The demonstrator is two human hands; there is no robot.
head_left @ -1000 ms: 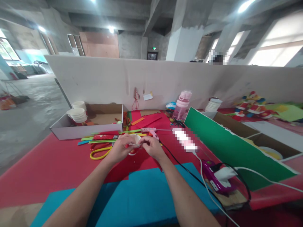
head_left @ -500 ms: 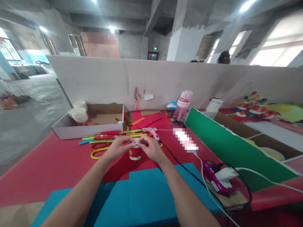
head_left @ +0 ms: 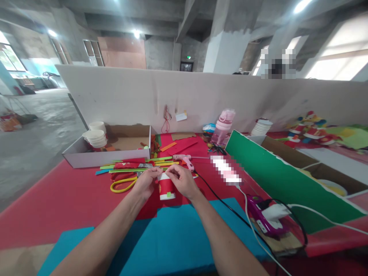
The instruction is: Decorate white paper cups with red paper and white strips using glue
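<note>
A small paper cup (head_left: 166, 188) with a red wrap, a white rim and a green patch hangs slightly tilted between my hands, above the red table cover. My left hand (head_left: 148, 181) pinches at the left of its upper edge, fingers closed. On the upper right edge, my right hand (head_left: 181, 179) has thumb and fingers pressed together. Behind the hands lie colored paper strips (head_left: 115, 167) and a pink glue gun (head_left: 185, 160). Yellow-handled scissors (head_left: 123, 185) rest left of my left hand.
A white box (head_left: 109, 159) with stacked white cups (head_left: 96, 138) stands at the back left. A pink bottle (head_left: 222, 126) is near the partition. The green-sided box (head_left: 276, 174), a purple power strip (head_left: 267, 220) and cables occupy the right. Blue sheets (head_left: 178, 237) lie in front.
The cup has tilted, its bottom swinging slightly toward me and to the right. My left hand has shifted slightly, and the hands' fingertips are a little farther apart.
</note>
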